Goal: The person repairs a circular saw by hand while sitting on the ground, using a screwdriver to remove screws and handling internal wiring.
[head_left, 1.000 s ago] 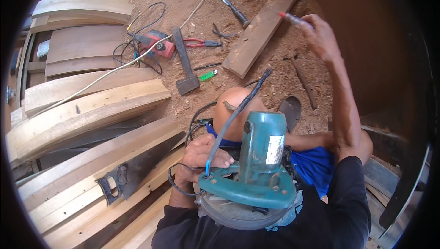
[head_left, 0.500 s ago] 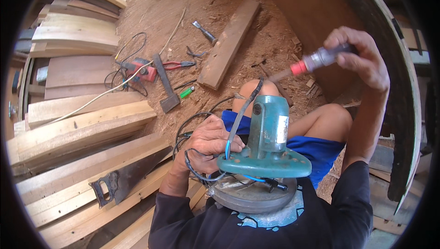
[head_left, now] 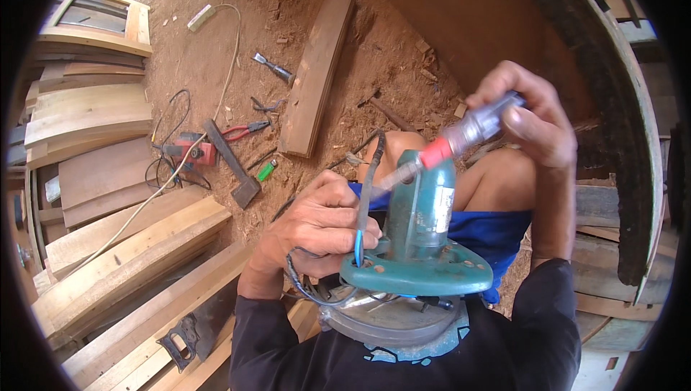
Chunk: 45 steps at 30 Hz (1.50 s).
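Green power tool (head_left: 425,218): off view's centre, toward four-thirty.
Left hand (head_left: 320,222): tool's nine o'clock, fingers curled by cable (head_left: 370,182); cannot tell what they grip.
Right hand (head_left: 536,121): tool's one-thirty, fingers clenched round screwdriver (head_left: 452,143), blurred, pointing toward eight.

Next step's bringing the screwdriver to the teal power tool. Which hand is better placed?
Right, I'd judge. The right hand holds the screwdriver by its handle, its blurred shaft slanting down toward the cable of the power tool. The left hand is beside that cable, so likely suits steadying.
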Motion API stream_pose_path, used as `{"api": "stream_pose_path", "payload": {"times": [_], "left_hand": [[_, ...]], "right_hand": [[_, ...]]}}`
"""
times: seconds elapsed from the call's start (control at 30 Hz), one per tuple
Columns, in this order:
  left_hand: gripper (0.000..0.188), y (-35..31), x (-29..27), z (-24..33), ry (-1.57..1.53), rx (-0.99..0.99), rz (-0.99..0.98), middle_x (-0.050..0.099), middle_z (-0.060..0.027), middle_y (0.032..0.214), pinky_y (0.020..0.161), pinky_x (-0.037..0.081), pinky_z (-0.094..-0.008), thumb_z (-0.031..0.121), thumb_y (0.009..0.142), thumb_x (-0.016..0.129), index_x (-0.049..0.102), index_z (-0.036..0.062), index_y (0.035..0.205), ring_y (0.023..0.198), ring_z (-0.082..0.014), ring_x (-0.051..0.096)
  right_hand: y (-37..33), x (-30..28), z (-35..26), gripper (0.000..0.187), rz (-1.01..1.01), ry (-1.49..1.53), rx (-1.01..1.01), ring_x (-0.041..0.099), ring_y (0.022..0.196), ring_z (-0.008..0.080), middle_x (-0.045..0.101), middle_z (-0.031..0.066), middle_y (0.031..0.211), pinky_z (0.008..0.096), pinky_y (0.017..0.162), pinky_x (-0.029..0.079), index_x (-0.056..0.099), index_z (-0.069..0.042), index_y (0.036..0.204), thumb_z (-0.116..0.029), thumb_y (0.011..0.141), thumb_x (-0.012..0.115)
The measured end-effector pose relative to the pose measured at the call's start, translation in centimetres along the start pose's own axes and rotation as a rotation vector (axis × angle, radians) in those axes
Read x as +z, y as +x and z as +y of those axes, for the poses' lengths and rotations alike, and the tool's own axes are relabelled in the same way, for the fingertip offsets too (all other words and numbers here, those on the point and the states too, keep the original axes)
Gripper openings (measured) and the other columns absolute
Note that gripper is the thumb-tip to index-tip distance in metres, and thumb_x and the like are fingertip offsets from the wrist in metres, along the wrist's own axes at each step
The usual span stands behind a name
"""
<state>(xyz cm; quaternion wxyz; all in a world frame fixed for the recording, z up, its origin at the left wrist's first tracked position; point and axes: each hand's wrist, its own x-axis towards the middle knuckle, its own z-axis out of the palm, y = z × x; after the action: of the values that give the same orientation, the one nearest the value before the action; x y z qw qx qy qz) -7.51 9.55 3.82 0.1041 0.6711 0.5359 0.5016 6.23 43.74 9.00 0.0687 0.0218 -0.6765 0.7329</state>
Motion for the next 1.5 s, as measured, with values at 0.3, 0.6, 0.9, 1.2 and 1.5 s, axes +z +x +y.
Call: {"api": "stream_pose_path", "payload": {"times": [0.3, 0.6, 0.9, 1.2, 1.5], "left_hand": [[0.027, -0.9, -1.5, 0.0, 0.052, -0.099, -0.031, 0.081, -0.0035, 0.098, 0.084, 0.046, -0.0429, 0.01, 0.075, 0.087, 0.082, 0.0091, 0.101, 0.086, -0.0253, 0.063], [0.016, -4.3, -4.1, -0.3, -0.016, -0.23, -0.012, 0.082, -0.0085, 0.095, 0.087, 0.047, -0.0413, 0.011, 0.082, 0.086, 0.08, 0.0129, 0.097, 0.087, -0.026, 0.072], [0.017, -5.1, -1.8, 3.0, -0.272, -0.357, 0.114, 0.08, -0.0119, 0.093, 0.085, 0.049, -0.0428, 0.018, 0.087, 0.087, 0.08, 0.0059, 0.096, 0.087, -0.0295, 0.075], [0.026, -5.9, -1.8, 4.0, -0.228, -0.341, 0.14, 0.078, -0.0148, 0.094, 0.083, 0.049, -0.0443, 0.024, 0.084, 0.089, 0.08, 0.0017, 0.095, 0.084, -0.029, 0.073], [0.031, -7.0, -1.9, 2.3, -0.271, -0.316, 0.183, 0.078, -0.0159, 0.091, 0.083, 0.048, -0.0435, 0.027, 0.086, 0.087, 0.079, -0.001, 0.095, 0.08, -0.029, 0.074]], "right_hand": [[-1.2, 7.5, 10.0, 0.03, 0.232, 0.776, 0.137, 0.067, 0.093, 0.0171, 0.069, 0.0086, 0.101, 0.0343, 0.086, 0.058, 0.063, -0.005, 0.128, -0.031, 0.114, 0.06], [-5.1, 11.8, 7.2, 0.031, 0.319, 0.656, -0.04, 0.066, 0.102, 0.0169, 0.07, 0.0111, 0.109, 0.0358, 0.098, 0.054, 0.055, -0.002, 0.125, -0.029, 0.113, 0.061], [-6.1, 8.6, 6.0, 0.03, 0.129, 0.415, 0.138, 0.067, 0.098, 0.0111, 0.073, 0.0074, 0.105, 0.0303, 0.09, 0.054, 0.066, 0.002, 0.121, -0.024, 0.108, 0.069], [-0.2, 3.9, -0.9, 0.03, -0.217, -0.082, 0.142, 0.067, 0.091, 0.0151, 0.072, 0.0078, 0.097, 0.0315, 0.081, 0.05, 0.073, 0.002, 0.106, -0.026, 0.097, 0.077], [4.3, 5.4, 1.9, 0.028, -0.449, -0.069, 0.189, 0.066, 0.089, 0.0155, 0.071, 0.0065, 0.097, 0.0322, 0.079, 0.052, 0.072, 0.001, 0.109, -0.026, 0.102, 0.076]]}}
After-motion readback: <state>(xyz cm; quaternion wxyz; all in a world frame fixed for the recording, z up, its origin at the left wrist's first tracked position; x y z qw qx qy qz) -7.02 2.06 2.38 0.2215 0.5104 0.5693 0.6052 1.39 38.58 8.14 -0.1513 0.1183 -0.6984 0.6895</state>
